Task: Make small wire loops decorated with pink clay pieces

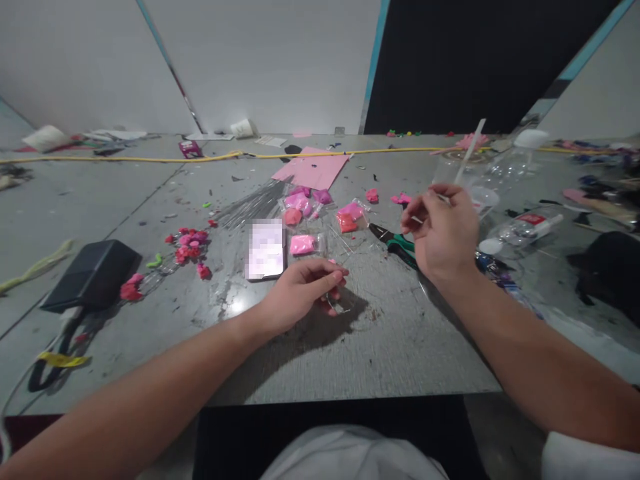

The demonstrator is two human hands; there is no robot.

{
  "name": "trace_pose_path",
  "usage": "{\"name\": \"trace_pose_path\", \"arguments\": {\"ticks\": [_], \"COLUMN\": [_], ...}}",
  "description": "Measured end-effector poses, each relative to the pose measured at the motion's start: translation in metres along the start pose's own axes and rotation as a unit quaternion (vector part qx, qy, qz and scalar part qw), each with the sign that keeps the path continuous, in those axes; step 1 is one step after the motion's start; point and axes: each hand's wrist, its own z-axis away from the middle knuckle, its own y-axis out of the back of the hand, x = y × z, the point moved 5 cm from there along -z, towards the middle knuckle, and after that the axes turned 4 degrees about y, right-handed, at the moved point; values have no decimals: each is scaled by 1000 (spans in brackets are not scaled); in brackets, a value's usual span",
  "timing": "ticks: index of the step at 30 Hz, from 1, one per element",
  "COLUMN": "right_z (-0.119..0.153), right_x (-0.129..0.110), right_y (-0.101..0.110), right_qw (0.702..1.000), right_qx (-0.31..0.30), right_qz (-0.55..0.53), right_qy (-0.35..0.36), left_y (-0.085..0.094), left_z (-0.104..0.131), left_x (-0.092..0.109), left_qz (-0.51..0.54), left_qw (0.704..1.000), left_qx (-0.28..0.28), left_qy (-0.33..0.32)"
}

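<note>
My left hand (313, 287) is low over the near middle of the table, thumb and fingers pinched together. A thin bent wire (343, 308) hangs in a loop at its fingertips. Raised further right, my right hand (445, 233) has its fingers curled and the thumb against the index finger; whatever it pinches is too small to make out. Green-handled pliers (400, 244) lie just left of it. Beyond my left hand are a lit phone (266, 250), a bright pink clay packet (303, 245), a red-orange clay packet (346, 222) and a bundle of thin wires (255, 205).
Pink and red clay flowers (190, 247) lie on the left near a black power adapter (95, 275). Pink paper (315, 168) lies behind, under a yellow cord (260, 155). Clear bottles (523, 233) and a cup with a straw (470, 152) stand or lie right.
</note>
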Motion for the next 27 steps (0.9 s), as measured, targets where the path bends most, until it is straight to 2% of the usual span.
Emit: {"name": "trace_pose_path", "arguments": {"ticks": [1, 3, 6, 9, 12, 15, 20, 23, 24, 25, 27], "right_z": [6, 22, 47, 65, 76, 80, 86, 84, 83, 81, 78], "right_x": [3, 10, 16, 17, 17, 21, 28, 31, 32, 33, 35], "right_y": [-4, -15, -30, -39, -44, -45, -46, -43, -41, -40, -37], "right_qw": [1000, 991, 961, 929, 904, 901, 901, 909, 914, 918, 924], "right_qx": [-26, -117, -240, -325, -380, -376, -341, -318, -310, -303, -293], "right_qz": [7, 36, 87, 129, 154, 153, 75, 68, 69, 69, 65], "right_qy": [-14, -52, -104, -119, -118, -151, -256, -259, -252, -245, -238], "left_y": [0, 0, 0, 1, 4, 6, 1, 5, 11, 20, 56], "left_z": [0, 1, 2, 2, 1, 0, 2, 1, -1, -2, -4], "left_x": [0, -1, -1, -1, 0, 1, 0, 13, 23, 34, 63], "left_qz": [2, 2, -4, -20, -60, -105, -168, -249, -314, -400, -528], "left_qw": [1000, 1000, 1000, 1000, 998, 993, 983, 962, 940, 906, 824], "left_qx": [4, 12, 15, 17, 28, 44, 54, 62, 68, 73, 170], "left_qy": [4, 10, 10, 6, -2, -13, -59, -95, -114, -119, -117]}}
